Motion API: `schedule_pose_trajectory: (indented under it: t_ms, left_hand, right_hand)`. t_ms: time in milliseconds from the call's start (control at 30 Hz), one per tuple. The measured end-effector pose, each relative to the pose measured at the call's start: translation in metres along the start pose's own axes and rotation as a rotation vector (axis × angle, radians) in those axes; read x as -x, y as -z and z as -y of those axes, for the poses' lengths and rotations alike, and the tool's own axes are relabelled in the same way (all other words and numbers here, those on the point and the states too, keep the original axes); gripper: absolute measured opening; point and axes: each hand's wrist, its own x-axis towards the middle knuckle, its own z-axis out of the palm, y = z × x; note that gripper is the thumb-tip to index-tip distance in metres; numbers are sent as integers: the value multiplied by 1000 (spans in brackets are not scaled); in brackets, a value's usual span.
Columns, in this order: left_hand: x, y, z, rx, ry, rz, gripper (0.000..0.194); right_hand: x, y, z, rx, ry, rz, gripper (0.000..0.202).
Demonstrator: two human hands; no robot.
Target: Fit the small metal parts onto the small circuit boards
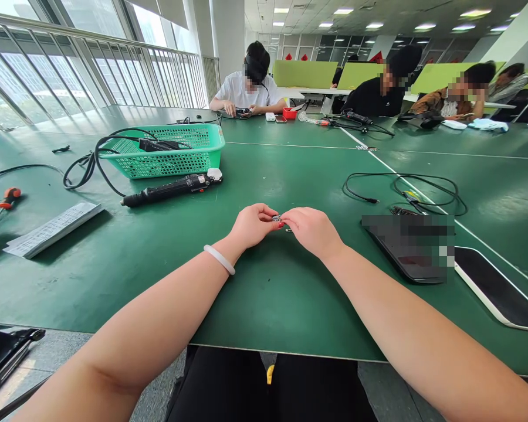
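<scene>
Just above the green table (264, 293), the left hand (251, 224) and right hand (313, 230) pinch together on a tiny silvery metal part (277, 218), seemingly light, rigid and easily dropped, best gripped by its edges.

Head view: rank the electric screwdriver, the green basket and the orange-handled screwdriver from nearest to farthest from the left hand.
From the left hand, which pinches a small metal part with the right hand:
1. Electric screwdriver, just up-left on the table.
2. Green basket, behind that tool.
3. Orange-handled screwdriver, at the far left edge.
</scene>
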Motion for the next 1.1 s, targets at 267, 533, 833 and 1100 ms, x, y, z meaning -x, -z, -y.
schedule_pose_trajectory:
  t_ms: [267,533,833,1100]
  left_hand:
    - [2,-1,-4,349,98,114,24]
    - [1,-1,-3,445,162,144,20]
    - [0,-3,-2,299,164,42,24]
    - [0,-4,-1,307,153,91,25]
  right_hand:
    - [1,3,0,-255,-152,-132,16]
    - [-2,9,4,-324,-199,-154,18]
    - [5,8,-18,-139,-494,270,20]
    - [1,12,2,-264,-410,79,23]
